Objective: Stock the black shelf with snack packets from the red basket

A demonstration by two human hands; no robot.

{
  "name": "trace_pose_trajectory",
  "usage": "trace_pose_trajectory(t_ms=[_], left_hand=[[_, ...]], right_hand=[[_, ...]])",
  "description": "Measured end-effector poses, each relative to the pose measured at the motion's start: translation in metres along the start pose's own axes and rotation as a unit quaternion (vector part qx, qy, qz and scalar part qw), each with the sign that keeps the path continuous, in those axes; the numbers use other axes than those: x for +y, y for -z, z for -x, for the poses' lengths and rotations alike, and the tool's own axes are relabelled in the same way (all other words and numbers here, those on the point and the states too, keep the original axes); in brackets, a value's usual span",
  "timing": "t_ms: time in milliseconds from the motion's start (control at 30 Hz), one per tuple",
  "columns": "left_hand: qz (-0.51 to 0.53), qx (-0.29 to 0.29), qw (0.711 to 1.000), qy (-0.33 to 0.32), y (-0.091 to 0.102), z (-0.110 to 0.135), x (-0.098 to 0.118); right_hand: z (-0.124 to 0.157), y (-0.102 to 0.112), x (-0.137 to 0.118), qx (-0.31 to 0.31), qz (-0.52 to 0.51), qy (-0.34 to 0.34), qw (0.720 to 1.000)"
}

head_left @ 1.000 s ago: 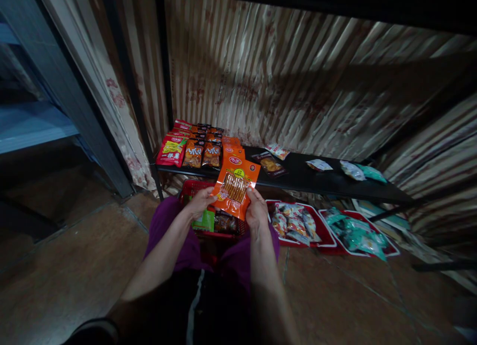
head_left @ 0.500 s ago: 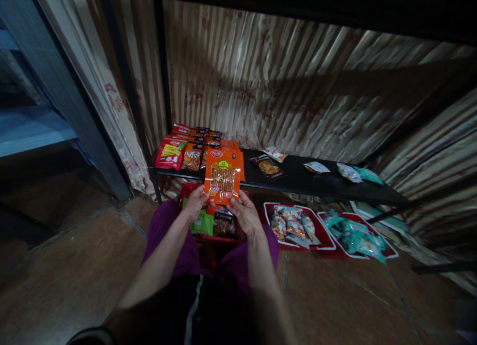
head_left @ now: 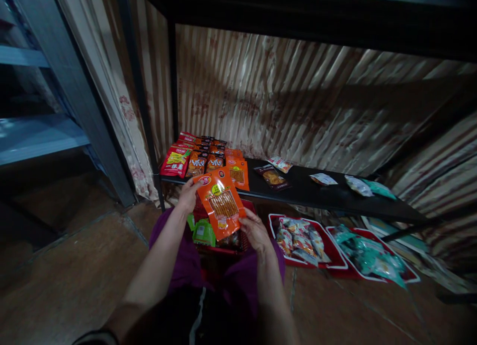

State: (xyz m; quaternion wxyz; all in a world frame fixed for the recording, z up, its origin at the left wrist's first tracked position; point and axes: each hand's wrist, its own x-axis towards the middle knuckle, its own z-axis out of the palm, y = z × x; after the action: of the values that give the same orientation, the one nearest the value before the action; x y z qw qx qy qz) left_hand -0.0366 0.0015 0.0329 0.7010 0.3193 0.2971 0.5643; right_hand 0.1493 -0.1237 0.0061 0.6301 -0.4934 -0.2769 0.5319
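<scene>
Both hands grip one orange snack packet (head_left: pixel 222 206) with a clear window showing brown sticks; it is tilted above a red basket. My left hand (head_left: pixel 189 197) pinches its upper left edge. At the lower right corner, my right hand (head_left: pixel 255 230) holds it between thumb and fingers. Below it in the red basket (head_left: pixel 248 206) lie green packets (head_left: pixel 203 233) and dark ones, partly hidden. Beyond the hands, a similar orange packet (head_left: pixel 237 173) lies on the black shelf, beside rows of orange-and-black packets (head_left: pixel 197 163) and red packets (head_left: pixel 175 161).
Farther right on the black shelf (head_left: pixel 309 195) lie a dark brown packet (head_left: pixel 272 177) and several pale packets. Two more red baskets stand on the floor, one with white-and-orange packets (head_left: pixel 300 238), the other with teal packets (head_left: pixel 376 253). A metal post (head_left: pixel 173 87) rises at the shelf's left.
The orange packet has come down and back from the shelf edge and turned to a slant. My left hand has moved up its side. The camera view has shifted slightly.
</scene>
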Motion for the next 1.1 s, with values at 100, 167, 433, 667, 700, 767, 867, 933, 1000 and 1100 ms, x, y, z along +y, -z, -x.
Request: trace_pose_trajectory(t_ms=[100,167,433,667,700,767,867,933,1000,1100], left_hand=[[-0.053,-0.015,0.998,0.005,0.005,-0.007,0.009],[-0.090,-0.033,0.995,0.012,0.009,-0.007,0.013],[-0.232,-0.121,0.965,0.028,0.010,-0.006,0.008],[-0.286,-0.051,0.954,-0.074,0.011,-0.012,-0.007],[-0.285,-0.051,0.954,-0.075,0.012,-0.012,-0.008],[-0.301,-0.055,0.948,-0.083,0.014,-0.013,-0.009],[-0.368,-0.050,0.919,-0.131,0.016,-0.016,-0.008],[-0.403,-0.026,0.895,-0.186,0.018,-0.017,-0.006],[-0.416,0.003,0.880,-0.229,0.019,-0.017,-0.005],[-0.390,0.013,0.895,-0.217,0.021,-0.017,-0.006]], right_hand=[[0.000,0.012,0.000,-0.003,0.028,0.009,1.000],[-0.001,0.019,0.001,-0.006,0.048,0.010,0.999],[-0.001,0.037,0.008,-0.006,0.095,-0.008,0.995],[0.000,0.043,0.003,-0.012,0.090,0.001,0.996],[0.000,0.044,0.001,-0.007,0.088,0.004,0.996],[0.000,0.044,-0.001,0.004,0.088,0.009,0.996],[-0.002,0.044,-0.002,0.030,0.098,0.023,0.994],[-0.004,0.042,-0.002,0.057,0.092,0.040,0.993],[-0.006,0.039,-0.004,0.075,0.082,0.076,0.991],[-0.008,0.034,-0.009,0.085,0.100,0.152,0.980]])
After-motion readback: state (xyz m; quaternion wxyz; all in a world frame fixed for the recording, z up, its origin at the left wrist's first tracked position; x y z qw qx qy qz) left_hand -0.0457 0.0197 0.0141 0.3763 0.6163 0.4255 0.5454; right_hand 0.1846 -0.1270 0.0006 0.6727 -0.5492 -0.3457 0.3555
